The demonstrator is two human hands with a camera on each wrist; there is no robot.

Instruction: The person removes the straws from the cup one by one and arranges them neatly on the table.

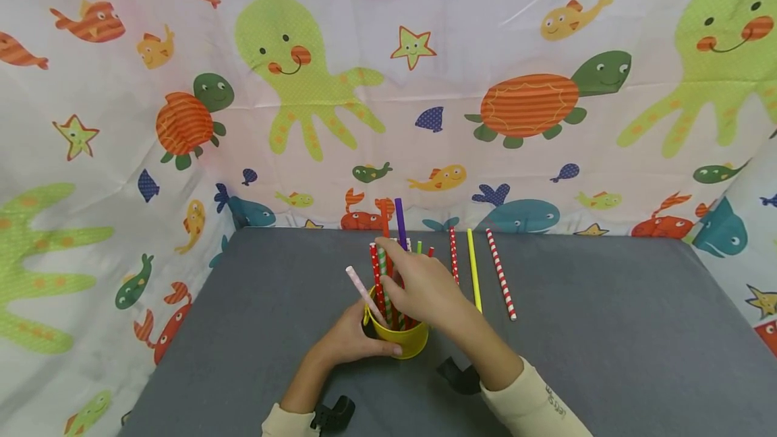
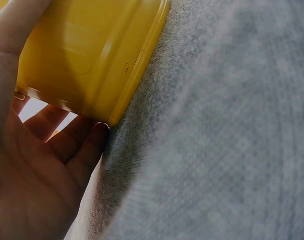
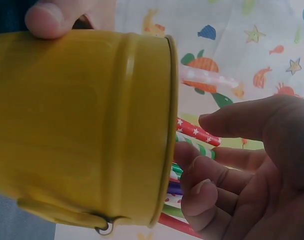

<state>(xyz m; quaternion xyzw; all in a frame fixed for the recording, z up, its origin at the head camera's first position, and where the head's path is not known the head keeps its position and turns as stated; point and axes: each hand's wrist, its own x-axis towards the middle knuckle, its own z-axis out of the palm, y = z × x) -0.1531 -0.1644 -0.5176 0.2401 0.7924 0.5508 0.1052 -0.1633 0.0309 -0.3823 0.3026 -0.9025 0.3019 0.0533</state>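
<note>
A small yellow bucket [image 1: 409, 344] stands on the grey table with several paper straws upright or leaning in it. My left hand [image 1: 350, 338] holds the bucket round its side, thumb in front; the left wrist view shows fingers behind it. Over the straws is my right hand [image 1: 420, 288]. Its thumb stands apart from a green-striped straw [image 3: 208, 151] and a red star-patterned straw [image 3: 199, 132], while other fingers bend among the straws. A pale pink straw [image 1: 363, 292] leans left over the rim. A purple straw [image 1: 400, 220] and a red straw [image 1: 385, 216] rise highest.
Right of the bucket, a dotted red straw [image 1: 454, 255], a yellow straw [image 1: 474, 268] and a red-and-white striped straw [image 1: 500, 275] lie on the table [image 1: 583, 342]. A sea-animal printed cloth [image 1: 364, 39] hangs behind and at the sides.
</note>
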